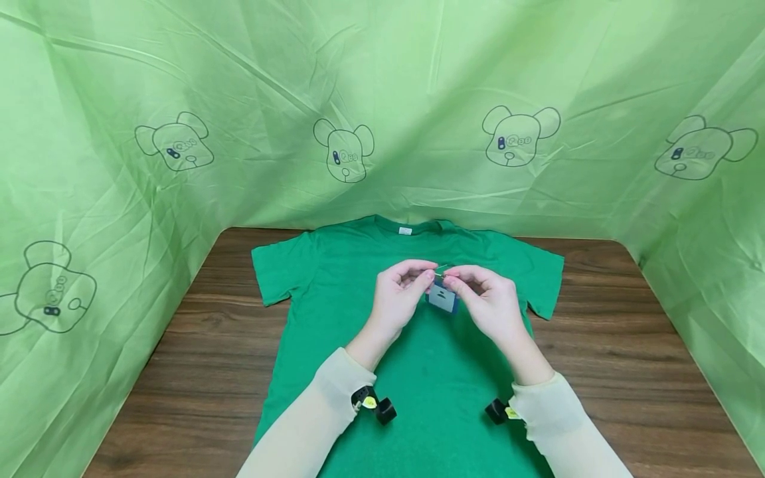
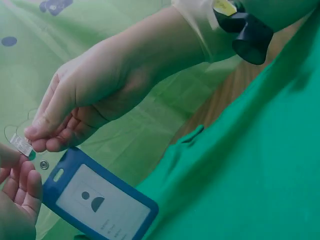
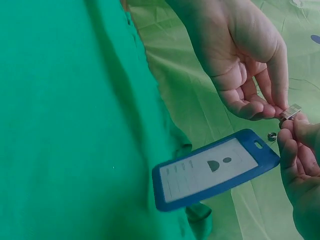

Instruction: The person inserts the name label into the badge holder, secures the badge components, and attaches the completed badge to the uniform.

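My left hand (image 1: 397, 295) and right hand (image 1: 487, 302) meet above the chest of a green T-shirt (image 1: 358, 332). Both pinch a small metal clip (image 3: 291, 112) between thumb and fingers. From it hangs a blue-framed badge holder (image 2: 107, 192), with a round snap (image 2: 44, 164) visible near its slot. A white card with a dark person symbol shows inside the holder. In the left wrist view, the right hand (image 2: 95, 95) reaches in from above. The strap between clip and holder is mostly hidden by fingers.
The T-shirt lies spread on a brown wooden table (image 1: 221, 358), its collar label (image 1: 405, 231) at the far side. Green fabric walls (image 1: 406, 60) with printed bear heads surround the table. Small black cameras (image 1: 385, 411) are worn at both wrists.
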Demonstrator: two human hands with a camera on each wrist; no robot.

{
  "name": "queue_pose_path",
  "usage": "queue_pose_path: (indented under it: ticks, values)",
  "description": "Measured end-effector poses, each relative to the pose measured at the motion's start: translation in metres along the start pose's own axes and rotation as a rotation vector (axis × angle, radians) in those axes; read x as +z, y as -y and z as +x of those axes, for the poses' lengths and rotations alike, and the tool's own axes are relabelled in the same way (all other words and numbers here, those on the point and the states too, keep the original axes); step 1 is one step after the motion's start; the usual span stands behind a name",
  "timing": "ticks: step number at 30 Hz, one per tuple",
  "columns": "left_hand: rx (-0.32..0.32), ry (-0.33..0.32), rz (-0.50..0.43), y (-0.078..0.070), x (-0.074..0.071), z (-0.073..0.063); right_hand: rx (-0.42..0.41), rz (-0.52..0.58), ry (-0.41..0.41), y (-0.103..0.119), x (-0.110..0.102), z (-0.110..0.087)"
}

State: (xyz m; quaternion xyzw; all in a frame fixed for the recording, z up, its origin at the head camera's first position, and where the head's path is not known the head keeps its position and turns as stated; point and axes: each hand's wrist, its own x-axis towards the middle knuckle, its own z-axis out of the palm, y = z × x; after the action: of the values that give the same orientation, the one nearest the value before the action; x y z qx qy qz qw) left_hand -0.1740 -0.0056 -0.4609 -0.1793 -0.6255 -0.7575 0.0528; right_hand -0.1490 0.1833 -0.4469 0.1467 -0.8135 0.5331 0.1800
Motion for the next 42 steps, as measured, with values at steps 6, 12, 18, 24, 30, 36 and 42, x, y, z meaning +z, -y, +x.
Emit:
queue_pose_path:
  ticks: [6, 12, 18, 24, 30, 36, 42]
  values:
    - [0.047, 0.003, 0.033, 0.004, 0.001, -0.001, 0.017, -0.002, -0.018, -0.001, 0.000, 0.001]
    - [0.102, 0.013, 0.035, 0.012, 0.000, -0.003, 0.017, -0.013, -0.013, -0.003, 0.001, 0.001]
    - [0.156, 0.075, 0.044, 0.015, -0.001, -0.003, 0.033, 0.075, -0.025, -0.003, 0.001, 0.001]
    - [0.195, 0.074, 0.088, 0.017, 0.000, -0.004, 0.071, 0.152, -0.012, -0.005, 0.002, 0.001]
    - [0.223, 0.022, 0.072, 0.019, 0.001, -0.003, 0.068, 0.167, -0.002, -0.005, 0.002, 0.002]
    - [0.178, 0.006, 0.019, 0.020, -0.002, 0.000, 0.083, 0.149, -0.008, -0.011, -0.005, 0.005]
    - [0.047, -0.028, -0.046, 0.019, -0.009, 0.003, 0.150, 0.055, -0.018, -0.021, -0.016, 0.008]
